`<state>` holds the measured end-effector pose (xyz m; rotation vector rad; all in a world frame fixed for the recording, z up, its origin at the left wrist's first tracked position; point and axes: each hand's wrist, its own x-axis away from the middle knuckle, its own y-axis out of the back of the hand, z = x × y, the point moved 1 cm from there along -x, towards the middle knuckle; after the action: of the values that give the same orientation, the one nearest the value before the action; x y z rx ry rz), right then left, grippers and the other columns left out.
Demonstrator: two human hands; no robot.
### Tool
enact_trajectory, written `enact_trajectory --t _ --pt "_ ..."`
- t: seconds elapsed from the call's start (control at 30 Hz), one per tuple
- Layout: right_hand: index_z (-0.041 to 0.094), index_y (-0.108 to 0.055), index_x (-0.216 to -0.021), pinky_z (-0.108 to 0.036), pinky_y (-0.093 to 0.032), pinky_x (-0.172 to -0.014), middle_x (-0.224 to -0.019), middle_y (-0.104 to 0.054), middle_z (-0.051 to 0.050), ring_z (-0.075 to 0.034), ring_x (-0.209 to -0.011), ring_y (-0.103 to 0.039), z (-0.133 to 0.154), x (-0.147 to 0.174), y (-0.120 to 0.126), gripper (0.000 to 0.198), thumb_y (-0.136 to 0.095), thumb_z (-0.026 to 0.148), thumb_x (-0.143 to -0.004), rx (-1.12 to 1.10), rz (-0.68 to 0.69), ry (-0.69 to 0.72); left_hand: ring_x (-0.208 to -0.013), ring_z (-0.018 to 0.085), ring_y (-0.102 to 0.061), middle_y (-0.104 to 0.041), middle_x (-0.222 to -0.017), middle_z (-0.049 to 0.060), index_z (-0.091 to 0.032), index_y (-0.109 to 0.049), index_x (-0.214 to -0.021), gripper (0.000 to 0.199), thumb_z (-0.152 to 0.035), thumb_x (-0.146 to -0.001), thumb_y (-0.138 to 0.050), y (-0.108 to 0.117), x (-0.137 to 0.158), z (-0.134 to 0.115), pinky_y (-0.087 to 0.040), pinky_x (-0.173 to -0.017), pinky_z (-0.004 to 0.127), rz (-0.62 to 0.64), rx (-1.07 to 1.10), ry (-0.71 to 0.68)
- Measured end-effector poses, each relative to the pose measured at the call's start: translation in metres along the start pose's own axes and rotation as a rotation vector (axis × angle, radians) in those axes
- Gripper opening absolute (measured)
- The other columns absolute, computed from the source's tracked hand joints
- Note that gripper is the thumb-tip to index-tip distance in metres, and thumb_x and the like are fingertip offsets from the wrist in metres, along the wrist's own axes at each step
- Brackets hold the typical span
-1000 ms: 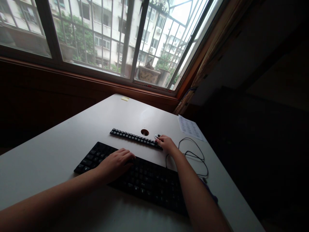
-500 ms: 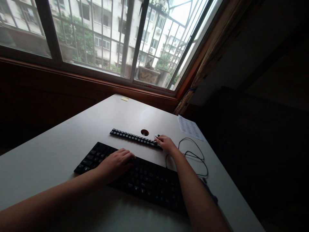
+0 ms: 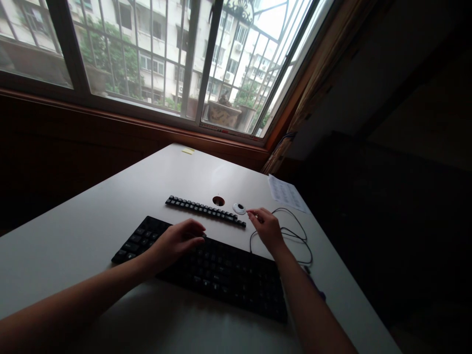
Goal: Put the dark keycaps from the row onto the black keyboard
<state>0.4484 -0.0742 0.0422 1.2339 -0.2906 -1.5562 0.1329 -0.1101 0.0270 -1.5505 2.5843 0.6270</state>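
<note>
A black keyboard [image 3: 228, 278] lies slantwise across the white table. Over its upper left part, my left hand [image 3: 180, 241] has thumb and fingers closed around a small dark piece that looks like a keycap [image 3: 204, 236]. Beyond the keyboard, black keycaps [image 3: 201, 208] stand in a long double row. My right hand [image 3: 266, 227] is in a pinch just right of a white round dish [image 3: 239, 208] with a dark spot in it. Whatever is between its fingertips is too small to make out.
Right of my right hand, a black cable [image 3: 304, 238] lies in loops. A printed sheet [image 3: 288, 192] rests near the table's right edge. Behind the keycap row is a round hole [image 3: 219, 201] in the tabletop. Yellow sticky notes [image 3: 188, 151] are at the far corner, below the window [image 3: 155, 59].
My right hand has drawn back to the right from the white dish, uncovering it and the end of the keycap row. My left hand has lifted and turned, its thumb now in view.
</note>
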Motion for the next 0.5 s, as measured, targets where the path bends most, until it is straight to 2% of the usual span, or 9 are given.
enact_trajectory --t 0.1,0.23,0.37,0.5 --pt "0.022 -0.072 -0.098 -0.03 -0.048 -0.069 -0.083 -0.065 -0.004 -0.016 -0.069 -0.057 0.028 0.02 0.006 0.019 -0.056 0.03 -0.093 -0.076 -0.014 0.029 -0.1 0.023 -0.066 -0.071 -0.105 0.009 -0.017 -0.059 -0.109 0.029 -0.036 -0.087 -0.066 -0.003 0.0 -0.005 -0.051 -0.09 0.039 -0.011 0.304 0.16" --pt "0.026 -0.072 -0.101 -0.028 -0.05 -0.066 -0.082 -0.064 -0.002 -0.015 -0.067 -0.058 0.068 0.04 0.003 0.016 -0.059 0.025 -0.092 -0.199 0.015 0.106 -0.101 0.023 -0.067 -0.071 -0.107 0.012 -0.016 -0.059 -0.111 0.034 -0.037 -0.086 -0.069 -0.01 0.001 -0.003 -0.051 -0.089 0.038 -0.02 0.574 0.267" --pt "0.03 -0.07 -0.108 -0.03 -0.053 -0.068 -0.085 -0.063 -0.002 -0.016 -0.072 -0.06 0.101 0.048 -0.003 0.021 -0.061 0.023 -0.091 -0.304 0.038 0.179 -0.098 0.022 -0.068 -0.072 -0.103 0.01 -0.017 -0.059 -0.109 0.034 -0.035 -0.084 -0.072 -0.014 0.003 0.0 -0.051 -0.087 0.035 -0.005 0.673 0.3" --pt "0.034 -0.067 -0.114 -0.033 -0.055 -0.07 -0.087 -0.061 -0.002 -0.017 -0.078 -0.061 0.119 0.051 -0.008 0.028 -0.065 0.021 -0.089 -0.341 0.053 0.225 -0.1 0.022 -0.067 -0.073 -0.103 0.008 -0.018 -0.059 -0.11 0.033 -0.035 -0.084 -0.072 -0.015 0.004 -0.001 -0.049 -0.089 0.034 0.022 0.669 0.295"
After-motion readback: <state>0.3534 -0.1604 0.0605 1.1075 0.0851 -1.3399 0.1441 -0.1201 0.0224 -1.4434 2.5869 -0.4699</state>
